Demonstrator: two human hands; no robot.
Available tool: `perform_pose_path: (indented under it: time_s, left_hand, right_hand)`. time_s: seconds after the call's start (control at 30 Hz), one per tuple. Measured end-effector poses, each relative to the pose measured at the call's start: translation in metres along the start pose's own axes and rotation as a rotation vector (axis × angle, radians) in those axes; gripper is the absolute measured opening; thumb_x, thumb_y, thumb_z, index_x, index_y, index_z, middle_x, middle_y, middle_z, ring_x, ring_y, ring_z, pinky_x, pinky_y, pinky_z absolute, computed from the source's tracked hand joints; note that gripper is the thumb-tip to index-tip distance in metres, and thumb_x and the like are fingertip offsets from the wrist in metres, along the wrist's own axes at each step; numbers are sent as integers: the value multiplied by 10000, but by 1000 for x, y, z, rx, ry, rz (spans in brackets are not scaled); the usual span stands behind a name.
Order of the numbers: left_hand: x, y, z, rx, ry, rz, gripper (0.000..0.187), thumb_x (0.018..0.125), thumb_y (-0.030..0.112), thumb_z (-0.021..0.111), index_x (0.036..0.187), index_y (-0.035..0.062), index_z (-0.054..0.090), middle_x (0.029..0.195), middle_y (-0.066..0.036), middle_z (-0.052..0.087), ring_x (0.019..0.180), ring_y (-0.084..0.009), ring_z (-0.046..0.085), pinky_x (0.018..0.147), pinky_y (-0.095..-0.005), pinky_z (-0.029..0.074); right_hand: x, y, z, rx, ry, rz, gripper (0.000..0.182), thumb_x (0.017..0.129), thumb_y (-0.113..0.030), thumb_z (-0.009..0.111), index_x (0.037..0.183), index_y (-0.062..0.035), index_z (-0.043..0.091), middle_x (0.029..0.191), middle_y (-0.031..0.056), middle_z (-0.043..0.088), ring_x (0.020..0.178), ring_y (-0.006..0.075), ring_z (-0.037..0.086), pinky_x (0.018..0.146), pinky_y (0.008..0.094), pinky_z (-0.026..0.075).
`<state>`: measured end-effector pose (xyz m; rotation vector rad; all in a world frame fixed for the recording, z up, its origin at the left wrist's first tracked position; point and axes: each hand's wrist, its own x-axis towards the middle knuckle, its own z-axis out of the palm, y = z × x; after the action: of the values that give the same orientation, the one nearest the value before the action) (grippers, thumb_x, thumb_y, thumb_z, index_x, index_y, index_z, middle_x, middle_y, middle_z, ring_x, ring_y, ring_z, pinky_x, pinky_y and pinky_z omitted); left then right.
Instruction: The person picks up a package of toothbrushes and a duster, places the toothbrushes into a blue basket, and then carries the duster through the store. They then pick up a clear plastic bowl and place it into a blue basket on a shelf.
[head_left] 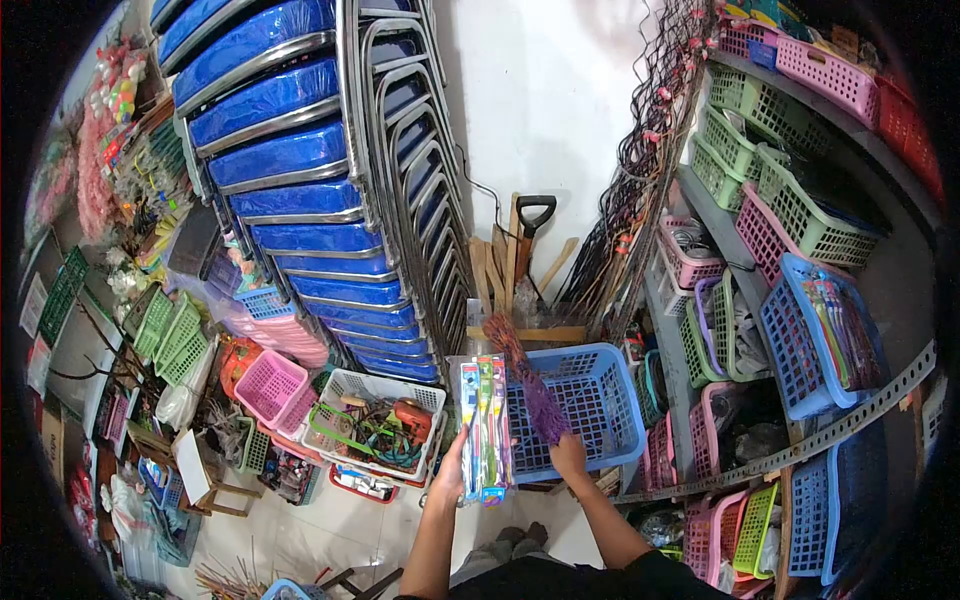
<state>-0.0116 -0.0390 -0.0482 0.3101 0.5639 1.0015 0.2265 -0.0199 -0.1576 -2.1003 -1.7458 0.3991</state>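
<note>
My left hand [452, 468] is closed around a clear pack of toothbrushes [483, 425], held upright, with blue, green, white and purple handles showing. In my right hand [570, 460] is the lower end of a long bundle of thin purple and reddish-brown stems [541, 398], which slants up and to the left. The bundle crosses in front of a blue plastic basket [622, 395] with a grid floor. The toothbrush pack is in front of that basket's left side.
Blue-seated metal chairs [285, 160] are stacked at the left. Beside them stands a white basket [330, 440] of cords and tools. Shelves at the right hold several baskets, one blue with toothbrushes [835, 330]. A black-handled tool [535, 215] and wooden sticks lean at the back wall.
</note>
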Motion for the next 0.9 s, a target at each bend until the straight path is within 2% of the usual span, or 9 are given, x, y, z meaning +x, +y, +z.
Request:
perform_pose_path:
  time_s: [0.17, 0.23, 0.27, 0.33, 0.43, 0.6, 0.67, 0.77, 0.9]
  left_hand:
    - [3, -2, -5, 8, 47, -2, 604, 961, 478, 416, 1348, 15, 443, 1229, -176, 589, 1063, -279, 608, 951, -390, 458]
    - [6, -1, -4, 30, 31, 0, 600, 961, 477, 419, 1345, 17, 447, 1227, -174, 591, 1059, -277, 610, 947, -391, 461]
    - [8, 0, -3, 48, 22, 1, 596, 960, 475, 421, 1342, 19, 452, 1224, -173, 593, 1054, -276, 612, 943, -392, 464]
    - [6, 4, 11, 37, -5, -4, 593, 960, 476, 422, 1337, 21, 458, 1219, -174, 595, 1048, -274, 614, 936, -392, 469]
    - [22, 0, 5, 40, -29, -8, 590, 958, 480, 422, 1329, 22, 466, 1212, -180, 597, 1039, -273, 617, 925, -389, 478]
    - [14, 4, 74, 115, -108, 0, 580, 963, 498, 403, 1310, 40, 482, 1189, -132, 610, 1021, -247, 616, 903, -382, 486]
    - [28, -10, 75, 117, -110, -10, 580, 965, 502, 394, 1309, 44, 483, 1200, -123, 603, 1046, -243, 604, 913, -383, 478]
    - [33, -28, 109, 232, -83, -1, 581, 972, 508, 364, 1317, 53, 471, 1250, -119, 573, 1130, -239, 560, 964, -385, 441]
    - [40, -59, 147, 266, -211, -20, 592, 984, 514, 309, 1337, 59, 447, 1269, -107, 561, 1149, -241, 545, 1003, -383, 406]
  right_hand:
    - [5, 0, -9, 73, -219, 137, 353, 749, -182, 685, 962, 86, 595, 826, 244, 635, 913, 401, 601, 781, 489, 490]
    - [8, 2, -14, 161, -279, 177, 613, 735, -243, 723, 1204, 69, 479, 1010, 276, 606, 1050, 418, 553, 856, 493, 466]
    - [6, -3, -22, 162, -271, 174, 613, 735, -243, 723, 1204, 69, 479, 1010, 276, 606, 1050, 418, 553, 856, 493, 466]
    - [-3, -17, -46, 0, -272, 174, 801, 718, -303, 762, 1343, -12, 354, 1276, 287, 456, 1164, 445, 451, 941, 508, 401]
    - [1, -23, -57, 37, -145, 150, 944, 710, -363, 779, 1418, -47, 241, 1344, 269, 340, 1202, 444, 400, 995, 510, 349]
    - [-4, -56, -127, 548, 110, -115, 789, 796, -319, 726, 1399, -44, 299, 1263, 210, 397, 1184, 364, 421, 1007, 433, 357]
    - [-23, -82, -177, 844, -7, -104, 735, 826, -308, 703, 1390, -38, 318, 1263, 188, 388, 1193, 332, 413, 1014, 405, 353]
    - [-38, -74, -191, 624, 165, -308, 759, 811, -328, 719, 1394, -50, 321, 1268, 185, 366, 1207, 327, 396, 1024, 402, 341]
    - [-64, -67, -225, 559, 115, -242, 923, 755, -396, 759, 1455, -84, 245, 1264, 203, 336, 1237, 355, 355, 1034, 410, 327]
